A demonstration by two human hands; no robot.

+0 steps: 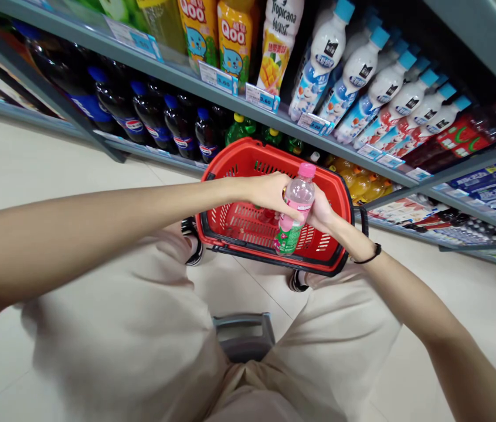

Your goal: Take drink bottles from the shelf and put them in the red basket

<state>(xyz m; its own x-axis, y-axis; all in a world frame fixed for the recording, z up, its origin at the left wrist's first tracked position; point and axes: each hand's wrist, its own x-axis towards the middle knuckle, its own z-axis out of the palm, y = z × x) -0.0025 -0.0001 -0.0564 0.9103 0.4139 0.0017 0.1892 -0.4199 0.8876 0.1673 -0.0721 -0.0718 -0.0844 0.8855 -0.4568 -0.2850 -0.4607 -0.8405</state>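
A clear drink bottle (294, 214) with a pink cap and a pink and green label is held tilted above the red shopping basket (230, 158). My left hand (274, 192) is closed round its left side, thumb across the label. Against the right side of the bottle, my right hand (320, 208) grips it too, with most of its fingers hidden behind it. Something red, partly covered by my left hand, shows inside the basket, too little of it to name.
Ahead, a grey shelf edge (177, 64) carries price tags and juice bottles, including an orange Qoo bottle (234, 41) and white bottles with blue caps (357, 73). Dark cola bottles (151, 120) stand below. A grey stool (243, 331) shows between my legs.
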